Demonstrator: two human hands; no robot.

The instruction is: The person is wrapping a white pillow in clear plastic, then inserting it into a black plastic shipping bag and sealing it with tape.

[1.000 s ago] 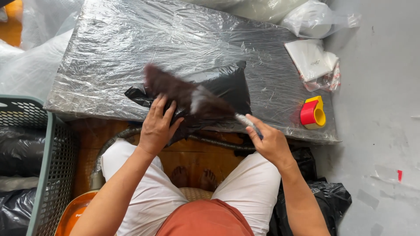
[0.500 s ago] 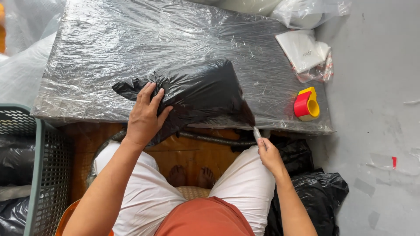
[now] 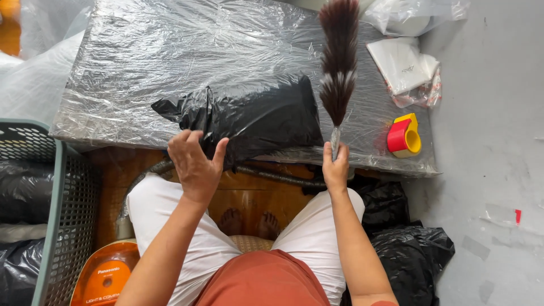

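Fingers (image 3: 327,152) around feather duster (image 3: 339,62), beside black bag (image 3: 255,116)

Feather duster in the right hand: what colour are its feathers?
The feather duster is dark reddish-brown with a whitish band low down, seen in the head view; the right hand grips its handle.

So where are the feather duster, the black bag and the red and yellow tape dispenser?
feather duster (image 3: 339,62), head view, on the dark plume above the white band.
black bag (image 3: 266,116), head view, middle of its crinkled front.
tape dispenser (image 3: 403,136), head view, on its red body.
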